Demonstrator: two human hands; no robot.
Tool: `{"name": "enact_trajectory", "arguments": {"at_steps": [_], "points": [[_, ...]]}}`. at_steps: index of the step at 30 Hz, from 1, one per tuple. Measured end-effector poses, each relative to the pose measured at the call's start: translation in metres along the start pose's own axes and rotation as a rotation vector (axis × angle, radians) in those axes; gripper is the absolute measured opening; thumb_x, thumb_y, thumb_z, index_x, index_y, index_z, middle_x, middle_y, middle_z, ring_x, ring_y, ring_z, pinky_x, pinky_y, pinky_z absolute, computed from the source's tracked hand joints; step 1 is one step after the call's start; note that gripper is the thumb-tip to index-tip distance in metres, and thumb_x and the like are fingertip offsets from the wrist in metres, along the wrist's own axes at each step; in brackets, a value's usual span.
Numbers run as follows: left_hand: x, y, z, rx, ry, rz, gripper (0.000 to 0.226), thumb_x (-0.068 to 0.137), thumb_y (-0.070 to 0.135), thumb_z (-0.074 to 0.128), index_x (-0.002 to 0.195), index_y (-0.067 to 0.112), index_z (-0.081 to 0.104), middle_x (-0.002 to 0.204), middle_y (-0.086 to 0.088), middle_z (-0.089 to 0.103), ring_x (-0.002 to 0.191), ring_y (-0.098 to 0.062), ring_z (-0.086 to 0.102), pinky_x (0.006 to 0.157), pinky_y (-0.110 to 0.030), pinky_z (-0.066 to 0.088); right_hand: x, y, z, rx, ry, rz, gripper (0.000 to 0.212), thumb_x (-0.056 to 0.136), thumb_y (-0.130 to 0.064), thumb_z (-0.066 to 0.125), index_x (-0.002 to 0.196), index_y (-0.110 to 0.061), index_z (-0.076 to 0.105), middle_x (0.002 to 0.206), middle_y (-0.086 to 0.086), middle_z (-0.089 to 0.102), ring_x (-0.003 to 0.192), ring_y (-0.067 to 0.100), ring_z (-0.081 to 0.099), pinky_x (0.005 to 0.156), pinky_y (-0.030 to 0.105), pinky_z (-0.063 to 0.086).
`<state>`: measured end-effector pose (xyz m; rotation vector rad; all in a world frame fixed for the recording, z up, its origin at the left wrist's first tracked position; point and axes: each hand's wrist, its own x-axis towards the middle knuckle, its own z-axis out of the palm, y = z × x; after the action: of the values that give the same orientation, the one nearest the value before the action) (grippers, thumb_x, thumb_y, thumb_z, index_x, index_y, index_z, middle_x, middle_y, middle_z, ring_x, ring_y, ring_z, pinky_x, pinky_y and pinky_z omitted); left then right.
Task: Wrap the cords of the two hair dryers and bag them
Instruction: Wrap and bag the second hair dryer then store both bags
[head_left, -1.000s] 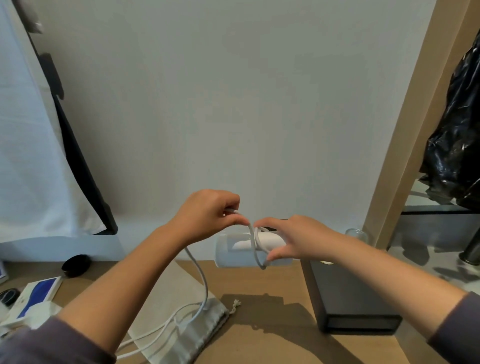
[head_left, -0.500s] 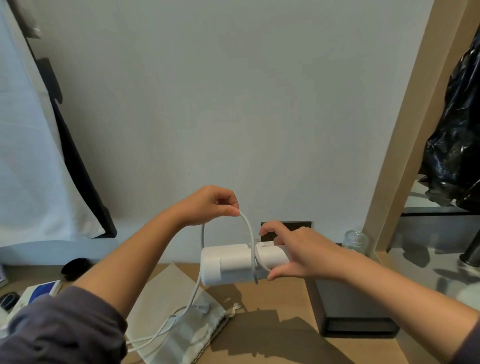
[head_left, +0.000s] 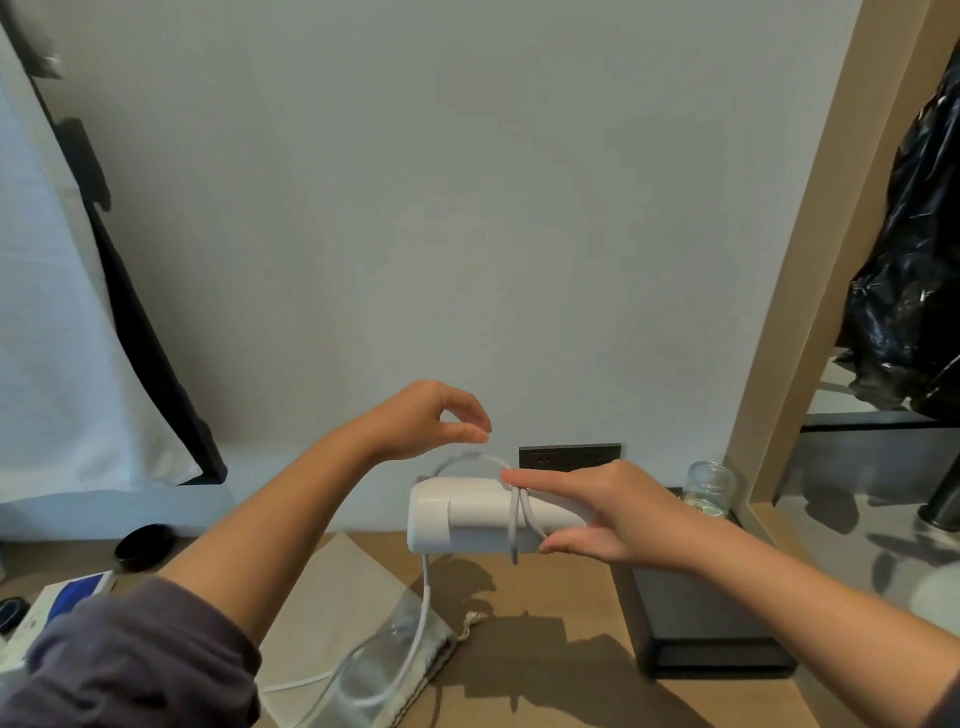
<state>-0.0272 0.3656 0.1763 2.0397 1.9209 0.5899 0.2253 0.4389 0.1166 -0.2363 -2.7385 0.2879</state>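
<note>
Our right hand (head_left: 602, 514) grips the white hair dryer (head_left: 462, 514) above the drawstring bag (head_left: 332, 592), its forefinger pinning the cord (head_left: 514, 525) turns tight. Our left hand's (head_left: 421, 421) thumb and forefinger meet over the loose loop; whether they hold cord, we cannot tell.

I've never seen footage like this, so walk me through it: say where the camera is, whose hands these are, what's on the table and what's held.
No machine: a person wears one camera on the head, looking down at their bare hands. The right hand grips a white hair dryer above the wooden table, its fingers lying over the turns of cord round the body. The left hand is above a loop of that cord, thumb and forefinger together; whether they pinch it is unclear. The loose cord trails onto a beige drawstring bag. A black box and a glass jar stand at the right.
</note>
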Motion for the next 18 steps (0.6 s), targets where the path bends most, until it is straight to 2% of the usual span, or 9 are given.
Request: {"name": "enact_trajectory", "arguments": {"at_steps": [2,7,9,11,13,18], "points": [[-0.003,0.004,0.000,0.007,0.055,0.016,0.015,0.088,0.033,0.066,0.101,0.028,0.070,0.103,0.017,0.067,0.101,0.003,0.059,0.091,-0.017,0.042,0.000,0.005,0.004,0.002,-0.009,0.018,0.069,0.083,-0.067,0.050,0.142,-0.063,0.014,0.089,-0.007,0.070,0.071,0.010,0.056,0.064,0.024,0.043],[-0.016,0.019,0.000,-0.056,0.280,0.132,0.014,0.087,0.032,0.067,0.099,0.026,0.069,0.098,0.021,0.067,0.096,0.004,0.060,0.085,-0.013,0.043,0.008,0.019,0.014,-0.036,-0.042,0.153,0.066,0.082,-0.068,0.053,0.141,-0.060,0.024,0.090,-0.005,0.070,0.066,0.007,0.055,0.063,0.021,0.042],[-0.025,0.024,0.001,-0.105,0.343,0.161,0.009,0.086,0.028,0.068,0.095,0.025,0.069,0.093,0.018,0.068,0.091,0.000,0.062,0.080,-0.015,0.045,0.014,0.026,0.012,0.034,-0.021,0.232,0.066,0.081,-0.066,0.059,0.141,-0.058,0.031,0.105,-0.010,0.071,0.072,0.005,0.060,0.070,0.023,0.049],[-0.034,0.026,0.005,-0.115,0.355,0.165,0.006,0.086,0.025,0.069,0.092,0.024,0.070,0.090,0.014,0.069,0.087,-0.004,0.063,0.076,-0.017,0.047,0.021,0.032,0.006,0.128,0.025,0.321,0.066,0.080,-0.058,0.068,0.139,-0.055,0.039,0.125,-0.015,0.065,0.099,0.010,0.064,0.086,0.030,0.052],[-0.043,0.024,0.014,-0.111,0.330,0.145,0.003,0.087,0.025,0.068,0.089,0.024,0.070,0.087,0.013,0.070,0.084,-0.006,0.063,0.073,-0.017,0.047,0.029,0.038,-0.002,0.215,0.065,0.406,0.064,0.078,-0.048,0.074,0.137,-0.051,0.046,0.131,-0.014,0.062,0.114,0.013,0.059,0.094,0.031,0.048],[-0.055,0.006,0.043,-0.166,0.235,0.014,0.005,0.087,0.029,0.068,0.086,0.026,0.072,0.083,0.013,0.071,0.081,-0.002,0.063,0.071,-0.013,0.047,0.045,0.044,-0.020,0.375,0.125,0.534,0.059,0.080,-0.035,0.077,0.134,-0.044,0.053,0.123,-0.013,0.060,0.105,0.010,0.057,0.085,0.022,0.042]]}}
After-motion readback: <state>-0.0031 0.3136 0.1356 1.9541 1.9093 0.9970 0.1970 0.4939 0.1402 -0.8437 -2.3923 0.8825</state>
